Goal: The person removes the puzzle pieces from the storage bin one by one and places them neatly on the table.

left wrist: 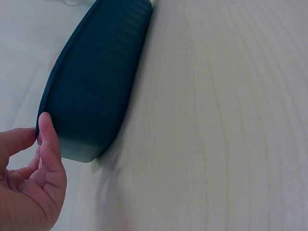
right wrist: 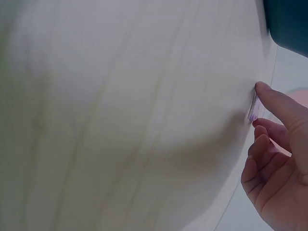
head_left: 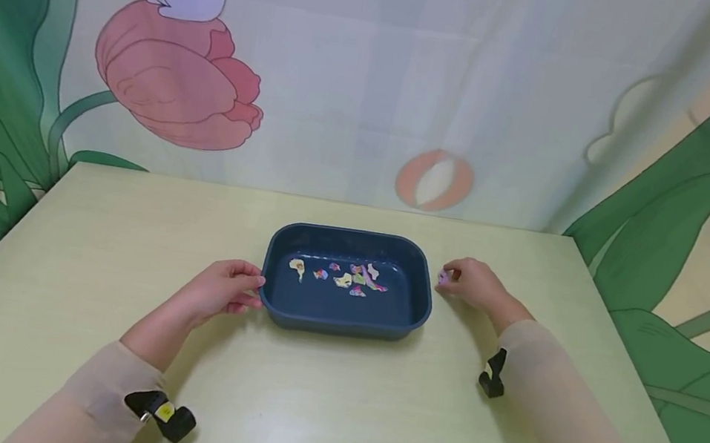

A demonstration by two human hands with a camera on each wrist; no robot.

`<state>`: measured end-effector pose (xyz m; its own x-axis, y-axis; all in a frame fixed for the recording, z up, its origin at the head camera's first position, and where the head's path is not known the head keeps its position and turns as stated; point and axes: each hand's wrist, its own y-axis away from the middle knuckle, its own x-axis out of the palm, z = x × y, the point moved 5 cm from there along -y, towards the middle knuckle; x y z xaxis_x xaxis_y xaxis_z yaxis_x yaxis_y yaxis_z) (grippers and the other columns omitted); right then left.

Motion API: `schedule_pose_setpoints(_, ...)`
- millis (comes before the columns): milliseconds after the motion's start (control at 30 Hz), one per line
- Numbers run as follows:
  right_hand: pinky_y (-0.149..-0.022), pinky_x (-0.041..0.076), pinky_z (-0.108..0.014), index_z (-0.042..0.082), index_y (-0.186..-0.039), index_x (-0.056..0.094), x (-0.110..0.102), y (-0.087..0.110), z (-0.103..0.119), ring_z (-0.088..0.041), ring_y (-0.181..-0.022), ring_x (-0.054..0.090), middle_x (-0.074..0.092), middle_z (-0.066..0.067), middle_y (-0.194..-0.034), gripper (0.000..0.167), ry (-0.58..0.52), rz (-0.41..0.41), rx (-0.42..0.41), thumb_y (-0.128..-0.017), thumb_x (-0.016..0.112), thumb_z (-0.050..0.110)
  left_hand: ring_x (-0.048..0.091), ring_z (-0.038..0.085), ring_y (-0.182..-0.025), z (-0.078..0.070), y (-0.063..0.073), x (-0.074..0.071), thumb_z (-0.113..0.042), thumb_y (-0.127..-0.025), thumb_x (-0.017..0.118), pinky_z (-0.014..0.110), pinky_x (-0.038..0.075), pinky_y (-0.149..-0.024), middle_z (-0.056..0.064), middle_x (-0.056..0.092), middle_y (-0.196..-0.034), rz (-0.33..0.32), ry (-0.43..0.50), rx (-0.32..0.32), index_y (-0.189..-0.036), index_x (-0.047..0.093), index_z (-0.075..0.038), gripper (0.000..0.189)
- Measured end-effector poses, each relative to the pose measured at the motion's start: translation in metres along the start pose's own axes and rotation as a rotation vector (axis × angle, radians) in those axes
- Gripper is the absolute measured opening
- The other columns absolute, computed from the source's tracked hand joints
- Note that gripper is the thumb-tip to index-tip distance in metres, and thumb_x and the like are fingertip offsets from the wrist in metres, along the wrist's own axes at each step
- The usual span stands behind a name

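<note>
A dark blue rectangular tray (head_left: 316,310) sits near the middle of the table, with several small colourful cut-out pieces (head_left: 343,280) lying scattered on its floor. At its left end my left hand (head_left: 228,289) pinches the rim between thumb and fingers; the left wrist view shows the fingertips on the tray's wall (left wrist: 91,82). Just right of the tray, my right hand (head_left: 474,286) holds a small purple piece (head_left: 443,277) between thumb and index finger, apart from the rim. In the right wrist view the thin purple piece (right wrist: 253,109) appears nearly edge-on.
The pale wood-grain table (head_left: 330,413) extends around the tray. Behind it hangs a curtain (head_left: 333,84) printed with a flower, an animal and leaves. Black wrist cameras (head_left: 167,418) are strapped over both sleeves.
</note>
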<state>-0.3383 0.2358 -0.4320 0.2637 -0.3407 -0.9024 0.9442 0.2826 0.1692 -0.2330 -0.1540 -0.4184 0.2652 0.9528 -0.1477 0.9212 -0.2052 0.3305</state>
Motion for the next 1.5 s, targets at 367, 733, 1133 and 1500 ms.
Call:
schedule_pose_setpoints(367, -0.065, 0.04, -0.03, -0.003, -0.123, 0.056, -0.013, 0.004, -0.004, -0.025, -0.08, 0.051, 0.056, -0.012, -0.093, 0.048, -0.116, -0.084, -0.009, -0.086, 0.068, 0.026, 0.066, 0.014, -0.074, -0.001, -0.003, 0.002, -0.015, -0.096, 0.051, 0.022, 0.05, -0.061, 0.006, 0.057, -0.087, 0.002, 0.004, 0.001, -0.116, 0.045, 0.009, 0.032)
schedule_pose_setpoints(733, -0.057, 0.044, -0.027, 0.006, -0.121, 0.061, -0.023, 0.015, 0.038, -0.023, -0.076, 0.053, 0.058, -0.01, -0.097, 0.037, -0.395, -0.218, -0.118, -0.088, 0.065, 0.022, 0.065, 0.013, -0.073, -0.001, -0.002, 0.001, -0.016, -0.097, 0.051, 0.023, 0.05, -0.063, 0.008, 0.057, -0.091, -0.006, 0.008, -0.005, -0.117, 0.045, 0.009, 0.032)
schedule_pose_setpoints(1133, -0.068, 0.048, -0.028, 0.003, -0.116, 0.063, -0.01, 0.012, 0.1, -0.02, -0.077, 0.055, 0.06, -0.006, -0.09, 0.03, -0.416, -0.118, -0.292, -0.089, 0.064, 0.014, 0.065, 0.012, -0.072, -0.002, -0.003, 0.003, -0.016, -0.096, 0.051, 0.022, 0.049, -0.061, 0.008, 0.057, -0.091, 0.006, 0.015, 0.003, -0.117, 0.046, 0.009, 0.033)
schedule_pose_setpoints(1500, -0.083, 0.048, -0.037, 0.002, -0.114, 0.064, 0.017, -0.01, 0.126, -0.021, -0.088, 0.061, 0.065, -0.01, -0.098, 0.025, -0.01, -0.068, -0.237, -0.091, 0.059, 0.009, 0.066, 0.017, -0.077, 0.001, -0.003, 0.003, -0.018, -0.096, 0.052, 0.024, 0.051, -0.065, 0.008, 0.058, -0.09, 0.006, 0.001, -0.005, -0.119, 0.045, 0.009, 0.036)
